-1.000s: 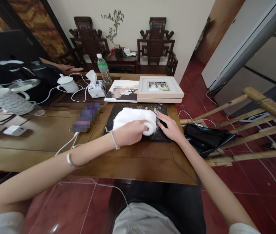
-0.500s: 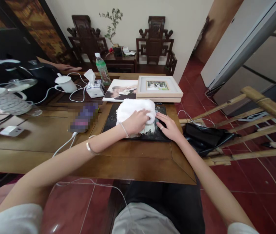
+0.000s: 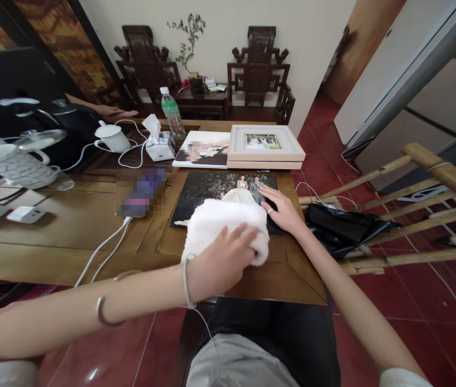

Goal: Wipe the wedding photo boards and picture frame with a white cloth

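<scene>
Compared with half a second ago, you are holding the white cloth [image 3: 219, 217] nearer your body, across the dark photo panel's [image 3: 207, 185] near edge, leaving the pictured couple [image 3: 257, 189] showing. Your left arm is reaching in from the side, its hand [image 3: 222, 269] palm-down, fingers bending over the cloth, thumb hidden. Your right hand [image 3: 284, 212] is resting flat on the panel, fingers together, thumb apart.

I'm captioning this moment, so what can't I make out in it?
- Dark photo, head view: lower middle hidden by the white cloth.
- Phone, head view: screen blurred by pixelation.
- Framed picture, head view: details too small.
- Left sleeve, head view: cut off by the bottom edge.
</scene>
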A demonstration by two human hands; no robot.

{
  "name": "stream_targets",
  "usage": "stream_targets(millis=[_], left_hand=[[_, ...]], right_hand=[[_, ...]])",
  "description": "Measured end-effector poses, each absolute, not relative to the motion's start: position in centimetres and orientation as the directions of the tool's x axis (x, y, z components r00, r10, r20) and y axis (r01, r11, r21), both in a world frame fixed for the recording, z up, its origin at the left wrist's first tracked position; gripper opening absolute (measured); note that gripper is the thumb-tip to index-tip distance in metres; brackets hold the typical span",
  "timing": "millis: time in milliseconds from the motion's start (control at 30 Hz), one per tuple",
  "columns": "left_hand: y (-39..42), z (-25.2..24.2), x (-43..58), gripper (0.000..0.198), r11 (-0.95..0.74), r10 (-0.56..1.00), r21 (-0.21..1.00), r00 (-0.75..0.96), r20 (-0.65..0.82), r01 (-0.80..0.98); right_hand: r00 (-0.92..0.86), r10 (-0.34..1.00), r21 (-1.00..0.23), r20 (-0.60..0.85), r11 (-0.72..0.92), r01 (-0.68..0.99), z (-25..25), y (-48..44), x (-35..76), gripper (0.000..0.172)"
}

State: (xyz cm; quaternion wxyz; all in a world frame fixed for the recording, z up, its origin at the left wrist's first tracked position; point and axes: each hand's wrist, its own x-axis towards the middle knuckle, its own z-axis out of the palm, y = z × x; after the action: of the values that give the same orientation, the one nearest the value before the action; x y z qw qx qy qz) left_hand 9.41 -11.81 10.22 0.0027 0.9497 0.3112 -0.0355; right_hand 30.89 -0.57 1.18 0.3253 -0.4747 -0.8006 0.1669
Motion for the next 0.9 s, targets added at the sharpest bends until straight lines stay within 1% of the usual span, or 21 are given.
stream_targets(millis=[133, 200, 267, 333, 467, 567, 633, 733, 833, 900], left_hand=[[-6.7, 10.1, 9.4, 0.030, -0.743, 0.668, 0.004, 0.743, -0.046, 0.669], [-4.2, 9.8, 9.3, 0.032, -0.721, 0.692, 0.036, 0.721, -0.019, 0.692], [-2.4, 9.5, 9.4, 0.031, -0.714, 0.699, 0.069, 0.715, -0.001, 0.697], [-1.5, 9.0, 9.7, 0.032, -0.722, 0.689, 0.070, 0.724, -0.006, 0.688], [-3.0, 8.0, 11.2, 0.037, -0.785, 0.619, 0.007, 0.785, -0.025, 0.619], [-5.5, 7.8, 12.4, 0.032, -0.840, 0.543, -0.026, 0.840, 0.001, 0.543], [-7.1, 8.2, 12.8, 0.029, -0.859, 0.512, -0.034, 0.859, -0.013, 0.511], [-9.3, 9.3, 12.6, 0.026, -0.870, 0.492, -0.015, 0.869, -0.057, 0.492], [-11.1, 10.6, 11.7, 0.023, -0.871, 0.485, 0.039, 0.869, -0.093, 0.490], [-11.6, 11.5, 10.9, 0.023, -0.850, 0.509, 0.081, 0.851, -0.126, 0.521]], right_hand=[[-0.328, 0.871, -0.582, 0.365, 0.489, 0.650, 1.2, -0.6, 30.9, 0.043], [-0.299, 0.875, -0.600, 0.382, 0.480, 0.640, 1.2, -0.7, 31.0, 0.044], [-0.270, 0.873, -0.626, 0.407, 0.482, 0.614, 1.4, -0.8, 31.0, 0.044], [-0.250, 0.866, -0.653, 0.433, 0.492, 0.576, 1.7, -1.0, 30.9, 0.046], [-0.237, 0.852, -0.694, 0.467, 0.519, 0.499, 2.2, -1.4, 30.8, 0.049], [-0.255, 0.835, -0.703, 0.487, 0.548, 0.454, 2.5, -1.6, 30.9, 0.046], [-0.282, 0.826, -0.704, 0.487, 0.563, 0.433, 2.5, -1.7, 30.9, 0.043], [-0.312, 0.841, -0.709, 0.442, 0.540, 0.453, 2.4, -1.6, 30.9, 0.040], [-0.302, 0.869, -0.691, 0.391, 0.494, 0.527, 2.0, -1.4, 30.7, 0.040], [-0.299, 0.875, -0.664, 0.380, 0.483, 0.571, 1.7, -1.2, 30.6, 0.038]])
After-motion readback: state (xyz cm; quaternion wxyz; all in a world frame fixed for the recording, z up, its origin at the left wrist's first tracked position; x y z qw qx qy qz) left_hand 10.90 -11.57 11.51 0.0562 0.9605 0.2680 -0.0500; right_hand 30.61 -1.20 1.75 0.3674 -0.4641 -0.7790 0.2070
